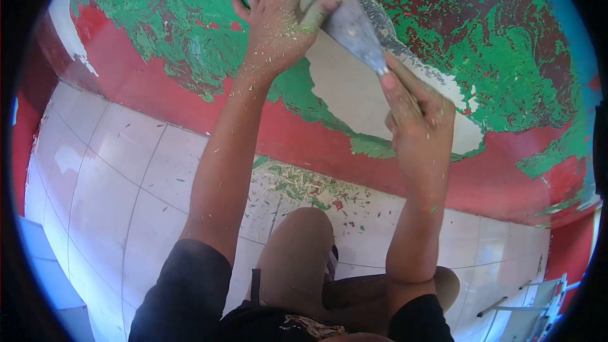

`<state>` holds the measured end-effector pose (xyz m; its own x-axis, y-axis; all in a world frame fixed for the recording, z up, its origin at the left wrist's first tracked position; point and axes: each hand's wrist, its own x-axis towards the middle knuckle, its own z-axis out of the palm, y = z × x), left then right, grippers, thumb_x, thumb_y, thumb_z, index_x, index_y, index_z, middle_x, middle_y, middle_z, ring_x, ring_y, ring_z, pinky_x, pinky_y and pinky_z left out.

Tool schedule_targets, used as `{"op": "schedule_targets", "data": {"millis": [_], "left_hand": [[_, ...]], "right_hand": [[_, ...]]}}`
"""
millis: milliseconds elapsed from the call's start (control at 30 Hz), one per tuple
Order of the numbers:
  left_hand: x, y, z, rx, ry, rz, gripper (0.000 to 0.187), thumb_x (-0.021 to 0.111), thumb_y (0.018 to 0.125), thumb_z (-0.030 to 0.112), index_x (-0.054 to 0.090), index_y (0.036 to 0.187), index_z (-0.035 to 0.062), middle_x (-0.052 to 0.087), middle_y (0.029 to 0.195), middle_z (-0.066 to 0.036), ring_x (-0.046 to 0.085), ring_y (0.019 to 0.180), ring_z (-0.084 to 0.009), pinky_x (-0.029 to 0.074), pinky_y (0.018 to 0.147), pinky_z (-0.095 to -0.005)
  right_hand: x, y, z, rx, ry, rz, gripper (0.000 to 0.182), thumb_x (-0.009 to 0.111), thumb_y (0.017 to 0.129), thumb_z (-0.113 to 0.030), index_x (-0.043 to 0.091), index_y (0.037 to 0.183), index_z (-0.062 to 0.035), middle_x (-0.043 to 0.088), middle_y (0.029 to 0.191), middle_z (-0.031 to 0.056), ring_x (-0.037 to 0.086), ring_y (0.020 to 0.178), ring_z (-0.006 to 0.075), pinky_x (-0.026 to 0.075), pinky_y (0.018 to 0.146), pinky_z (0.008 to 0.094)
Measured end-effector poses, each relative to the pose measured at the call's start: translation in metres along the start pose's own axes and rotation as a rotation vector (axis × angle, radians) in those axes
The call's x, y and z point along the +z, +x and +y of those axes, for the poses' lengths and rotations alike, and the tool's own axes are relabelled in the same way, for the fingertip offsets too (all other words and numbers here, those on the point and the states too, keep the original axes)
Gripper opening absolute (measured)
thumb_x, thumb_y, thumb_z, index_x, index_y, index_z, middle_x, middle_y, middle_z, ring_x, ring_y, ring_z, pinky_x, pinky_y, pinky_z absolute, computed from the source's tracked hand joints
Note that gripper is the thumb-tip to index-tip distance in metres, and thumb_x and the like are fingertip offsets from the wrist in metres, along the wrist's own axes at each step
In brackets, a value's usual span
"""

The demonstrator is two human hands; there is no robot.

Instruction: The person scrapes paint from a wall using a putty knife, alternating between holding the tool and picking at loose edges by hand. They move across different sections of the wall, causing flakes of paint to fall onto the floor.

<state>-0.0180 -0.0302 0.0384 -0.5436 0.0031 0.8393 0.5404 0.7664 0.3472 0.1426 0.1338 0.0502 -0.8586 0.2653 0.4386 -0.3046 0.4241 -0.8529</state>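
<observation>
1. My left hand (pixel 273 22) lies open, fingers spread, thumb pressing the scraper (pixel 351 25) blade flat against the wall (pixel 158 19).
2. My right hand (pixel 418 120) is closed around the scraper handle.
3. Wall: green and red paint, scraped bare patch (pixel 351 98).
4. Tiled floor (pixel 114 183) carries paint flakes (pixel 304 187).

two bare hands, the left hand (pixel 273 22) and the right hand (pixel 418 120); one metal scraper (pixel 352 25); one painted wall (pixel 506 57); one tiled floor (pixel 114 183); one stepladder (pixel 535 307) at the floor's lower right corner.
</observation>
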Motion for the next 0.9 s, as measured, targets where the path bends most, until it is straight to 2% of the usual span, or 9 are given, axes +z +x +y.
{"op": "schedule_targets", "data": {"millis": [33, 67, 233, 333, 367, 433, 567, 733, 900], "left_hand": [[-0.001, 0.0, 0.001, -0.007, 0.029, -0.012, 0.096, 0.066, 0.078, 0.082, 0.04, 0.159, 0.0366, -0.008, 0.173, -0.016, -0.008, 0.156, -0.0505, 0.001, 0.117, -0.0756], [0.0, 0.0, 0.005, -0.009, 0.03, -0.008, 0.096, 0.066, 0.078, 0.082, 0.04, 0.159, 0.0366, -0.008, 0.173, -0.016, -0.008, 0.156, -0.0505, 0.001, 0.117, -0.0756], [0.003, -0.002, 0.02, -0.063, 0.075, 0.045, 0.128, 0.08, 0.05, 0.088, 0.041, 0.159, 0.0334, -0.005, 0.173, -0.018, -0.006, 0.154, -0.054, 0.005, 0.115, -0.0785], [0.004, -0.002, 0.022, -0.062, 0.063, 0.072, 0.128, 0.081, 0.049, 0.088, 0.042, 0.158, 0.0332, -0.003, 0.173, -0.018, -0.005, 0.154, -0.0548, 0.006, 0.115, -0.0788], [0.005, -0.002, 0.021, -0.065, 0.065, 0.072, 0.128, 0.081, 0.049, 0.088, 0.042, 0.158, 0.0332, -0.003, 0.173, -0.018, -0.005, 0.154, -0.0548, 0.006, 0.115, -0.0788], [0.008, -0.003, 0.02, -0.044, 0.049, 0.113, 0.126, 0.081, 0.05, 0.088, 0.043, 0.157, 0.0332, -0.002, 0.173, -0.017, -0.004, 0.154, -0.0545, 0.006, 0.115, -0.0789], [0.007, -0.003, 0.02, -0.057, 0.049, 0.113, 0.123, 0.082, 0.053, 0.084, 0.043, 0.157, 0.0342, 0.0, 0.173, -0.017, -0.003, 0.154, -0.0544, 0.006, 0.115, -0.0785], [0.0, 0.0, 0.015, -0.093, -0.029, 0.043, 0.101, 0.083, 0.068, 0.073, 0.048, 0.155, 0.035, 0.001, 0.174, -0.014, -0.003, 0.155, -0.0531, 0.005, 0.117, -0.0751], [0.0, 0.0, 0.001, -0.049, -0.091, 0.036, 0.099, 0.082, 0.069, 0.071, 0.048, 0.155, 0.0349, 0.0, 0.174, -0.013, -0.005, 0.155, -0.0522, 0.003, 0.117, -0.0755]], "right_hand": [[-0.004, -0.007, 0.006, 0.001, -0.003, 0.043, 0.037, 0.07, 0.101, -0.024, 0.07, 0.131, -0.0025, 0.041, 0.064, -0.0085, 0.031, 0.053, 0.0021, 0.023, 0.047, 0.0229], [-0.009, -0.012, 0.008, -0.003, -0.004, 0.041, 0.037, 0.07, 0.101, -0.024, 0.07, 0.131, -0.0025, 0.041, 0.064, -0.0085, 0.031, 0.053, 0.0021, 0.023, 0.047, 0.0229], [-0.018, -0.034, 0.016, 0.168, 0.129, 0.144, 0.039, 0.069, 0.101, -0.025, 0.069, 0.133, -0.0026, 0.04, 0.061, -0.009, 0.029, 0.05, 0.0011, 0.021, 0.045, 0.0229], [-0.019, -0.037, 0.011, 0.19, 0.105, 0.175, 0.035, 0.07, 0.101, -0.021, 0.071, 0.13, -0.0026, 0.053, 0.074, -0.0069, 0.041, 0.062, 0.0027, 0.032, 0.054, 0.0212], [-0.018, -0.037, 0.013, 0.19, 0.105, 0.172, 0.035, 0.07, 0.101, -0.021, 0.071, 0.13, -0.0026, 0.053, 0.074, -0.0069, 0.041, 0.062, 0.0027, 0.032, 0.054, 0.0212], [-0.016, -0.037, 0.017, 0.126, 0.099, 0.184, 0.04, 0.068, 0.102, -0.025, 0.068, 0.133, -0.0012, 0.039, 0.058, -0.0089, 0.029, 0.049, 0.0016, 0.021, 0.045, 0.0229], [-0.016, -0.024, 0.015, 0.132, 0.057, 0.162, 0.04, 0.068, 0.102, -0.025, 0.068, 0.134, -0.0017, 0.038, 0.057, -0.0087, 0.029, 0.049, 0.002, 0.022, 0.044, 0.0228], [-0.017, 0.0, 0.0, 0.131, -0.039, 0.069, 0.039, 0.069, 0.101, -0.026, 0.069, 0.134, -0.0043, 0.043, 0.06, -0.0081, 0.033, 0.049, 0.0021, 0.024, 0.043, 0.0223], [-0.01, 0.0, -0.004, 0.101, 0.036, -0.008, 0.039, 0.069, 0.101, -0.027, 0.069, 0.134, -0.0053, 0.044, 0.061, -0.0083, 0.032, 0.049, 0.002, 0.024, 0.043, 0.0223]]}}
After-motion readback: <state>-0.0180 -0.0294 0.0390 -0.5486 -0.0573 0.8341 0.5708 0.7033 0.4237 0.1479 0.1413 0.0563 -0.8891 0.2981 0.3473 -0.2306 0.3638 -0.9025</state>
